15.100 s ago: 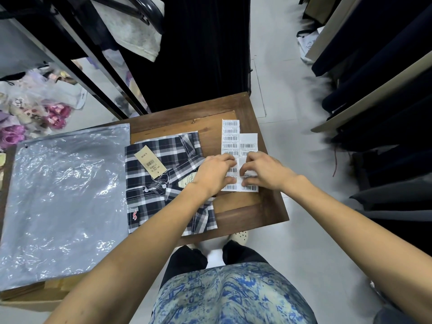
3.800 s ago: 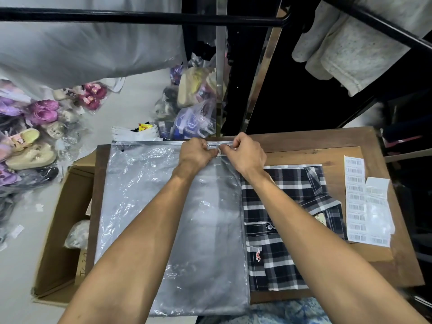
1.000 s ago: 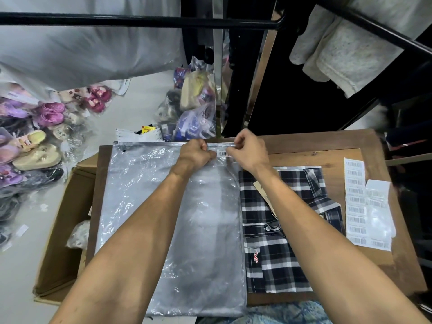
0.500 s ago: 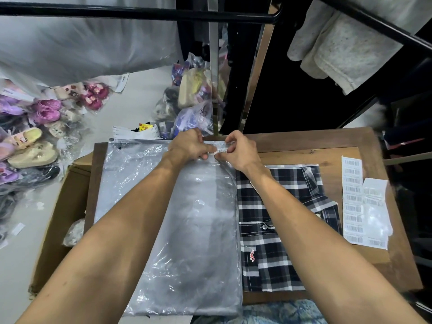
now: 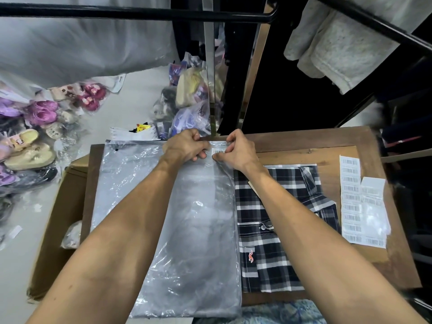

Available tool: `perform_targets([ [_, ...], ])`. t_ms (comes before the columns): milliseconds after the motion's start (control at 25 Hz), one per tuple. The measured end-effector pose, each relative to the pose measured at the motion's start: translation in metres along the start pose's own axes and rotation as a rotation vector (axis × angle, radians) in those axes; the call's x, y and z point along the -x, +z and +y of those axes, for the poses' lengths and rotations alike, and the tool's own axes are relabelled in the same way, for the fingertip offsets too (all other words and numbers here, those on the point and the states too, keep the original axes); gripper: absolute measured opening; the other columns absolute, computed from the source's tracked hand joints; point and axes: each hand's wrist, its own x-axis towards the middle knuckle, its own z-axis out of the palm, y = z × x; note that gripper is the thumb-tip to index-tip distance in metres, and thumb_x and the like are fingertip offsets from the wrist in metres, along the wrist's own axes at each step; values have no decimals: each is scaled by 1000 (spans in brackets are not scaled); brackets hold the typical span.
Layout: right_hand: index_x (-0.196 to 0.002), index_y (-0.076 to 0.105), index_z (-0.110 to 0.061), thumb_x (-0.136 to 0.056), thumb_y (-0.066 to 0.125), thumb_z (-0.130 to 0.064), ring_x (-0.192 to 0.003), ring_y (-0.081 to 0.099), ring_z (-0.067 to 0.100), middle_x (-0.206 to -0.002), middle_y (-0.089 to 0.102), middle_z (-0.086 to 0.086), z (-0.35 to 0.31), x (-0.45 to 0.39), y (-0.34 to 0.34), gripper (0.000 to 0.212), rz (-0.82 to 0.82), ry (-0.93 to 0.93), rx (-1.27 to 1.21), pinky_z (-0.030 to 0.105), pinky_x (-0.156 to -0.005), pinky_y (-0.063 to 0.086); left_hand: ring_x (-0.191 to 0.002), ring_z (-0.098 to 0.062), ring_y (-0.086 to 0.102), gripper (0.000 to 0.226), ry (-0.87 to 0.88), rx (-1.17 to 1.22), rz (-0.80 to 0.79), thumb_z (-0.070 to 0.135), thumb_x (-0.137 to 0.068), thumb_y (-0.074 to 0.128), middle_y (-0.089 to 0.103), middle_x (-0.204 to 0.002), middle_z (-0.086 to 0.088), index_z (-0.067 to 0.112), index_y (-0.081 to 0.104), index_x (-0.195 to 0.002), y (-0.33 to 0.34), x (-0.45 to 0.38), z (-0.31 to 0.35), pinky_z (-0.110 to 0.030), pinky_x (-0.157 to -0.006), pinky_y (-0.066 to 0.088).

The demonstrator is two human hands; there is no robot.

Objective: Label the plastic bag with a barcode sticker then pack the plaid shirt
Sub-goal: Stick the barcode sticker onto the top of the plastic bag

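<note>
Plastic bag lies flat on the wooden table, grey-clear; nothing I can make out inside it. Its top edge runs along the far side of the table. Cardboard box sits on the floor at the table's left edge, open, with a crumpled plastic-wrapped item in it; contents otherwise unclear.

Table is dark wood with a raised border. Barcode sticker sheet lies on its right side, well apart from the bag. Pale floor; bagged slippers piled on the left, more bagged goods beyond the table. Black clothes rail overhead with grey garments hanging.

Plaid shirt lies folded just right of the bag, its left edge touching or slightly under the bag's edge.

Barcode sticker is on the bag's top right corner, between the two hands. Left hand curled, fingertips pressing the bag just left of the sticker. Right hand pinching the bag corner at the sticker's right end.
</note>
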Motion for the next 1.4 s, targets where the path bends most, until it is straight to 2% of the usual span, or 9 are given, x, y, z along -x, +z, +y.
perform_targets([
  [160, -105, 54, -17, -67, 95, -25, -70, 61, 8, -78, 67, -1, 1, -1, 1, 57, -3, 1, -5, 22, -65, 43, -56, -15, 67, 36, 4, -10, 30, 48, -88, 67, 78, -69, 9, 23, 43, -79, -2, 6, -4, -33, -81, 56],
  [320, -106, 54, -16, -66, 96, -25, -69, 61, 7, -79, 67, -2, 2, -3, 1, 58, -13, -6, -4, 21, -65, 44, -61, -6, 73, 58, 25, -207, 72, 78, -71, 67, 75, -64, 16, 27, 55, -96, -2, 9, 0, -31, -76, 59],
  [520, -106, 54, -16, -65, 96, -25, -70, 61, 9, -78, 68, -1, 3, -3, 1, 60, -8, -12, -8, 21, -65, 45, -64, -10, 74, 53, 86, -216, 73, 67, -75, 73, 76, -66, 16, 26, 47, -94, 0, 4, -9, -38, -79, 60],
  [720, -106, 55, -14, -67, 95, -27, -75, 62, 12, -83, 69, 1, 5, -3, 2, 57, -12, -8, -19, 23, -66, 45, -79, -17, 73, 25, 128, -188, 85, 39, -89, 62, 77, -70, 11, 26, 40, -87, -1, 4, -16, -41, -85, 57],
  [920, -108, 61, -14, -75, 90, -22, -73, 59, 7, -83, 64, -3, 2, -3, -3, 45, -69, 41, -128, 23, -73, 50, -82, -29, 63, 23, 229, -290, 77, 39, -91, 61, 68, -83, 3, 27, 41, -92, 8, 32, -19, -38, -78, 44],
  [1040, -116, 62, -11, -88, 79, -21, -79, 59, 7, -93, 61, -2, 7, 10, -16, 34, -134, -6, -258, 19, -70, 50, -98, -33, 62, 27, 337, -379, 270, 38, -88, 65, 66, -103, -6, 24, 50, -105, 21, 53, -29, -43, -84, 45],
  [1120, -114, 65, -14, -91, 75, -26, -89, 62, 11, -101, 65, 0, 17, 29, -27, 28, -59, -83, -282, 22, -76, 52, -113, -38, 53, 43, 210, -512, 370, 49, -87, 65, 55, -121, -15, 21, 53, -119, 30, 68, -35, -49, -92, 44],
  [1240, -108, 67, -23, -93, 72, -28, -98, 65, 12, -104, 70, -4, 30, 60, -46, 17, -6, -157, -285, 27, -86, 53, -118, -37, 44, 56, 34, -652, 304, 68, -85, 54, 45, -128, -14, 29, 48, -125, 36, 83, -40, -51, -99, 38],
  [1400, -115, 64, -24, -95, 68, -25, -103, 66, 11, -110, 69, -10, 50, 100, -69, 20, -74, -146, -109, 34, -94, 55, -130, -37, 39, 59, 71, -699, 191, 65, -89, 53, 40, -141, -13, 36, 40, -139, 31, 96, -44, -55, -106, 35],
])
